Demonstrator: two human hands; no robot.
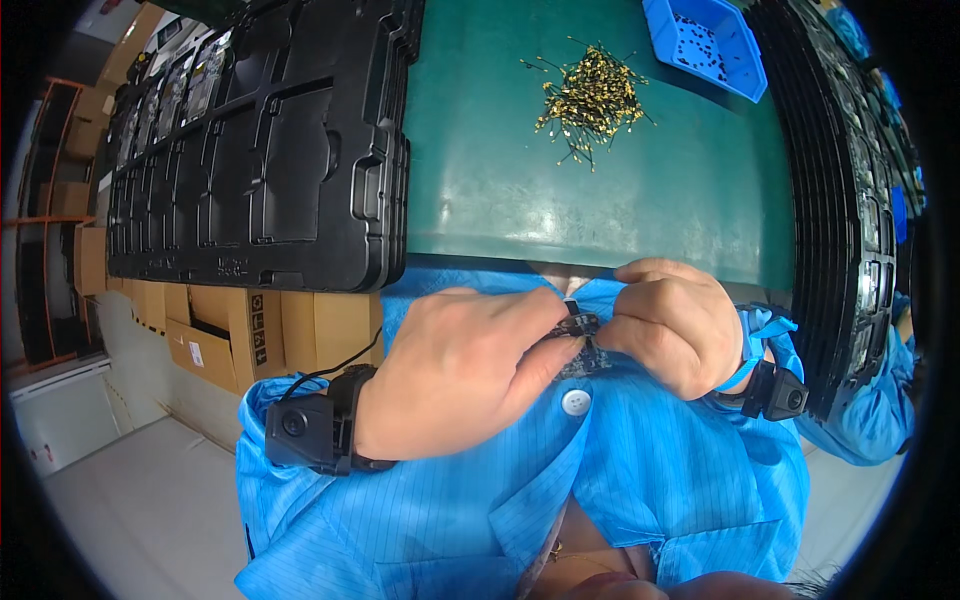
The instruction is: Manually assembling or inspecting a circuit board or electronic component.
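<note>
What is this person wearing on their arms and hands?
Both hands are bare, no gloves. The left hand and right hand come out of bright blue sleeves with fine stripes, part of a buttoned coat. Each wrist carries a black strap with a small boxy black device with a round lens; a thin black cable runs from the left one.

Green table (700, 200), black trays (260, 150), a blue bin (740, 60), yellow-and-black parts (592, 98), a blue pin-striped coat (640, 480).
</note>
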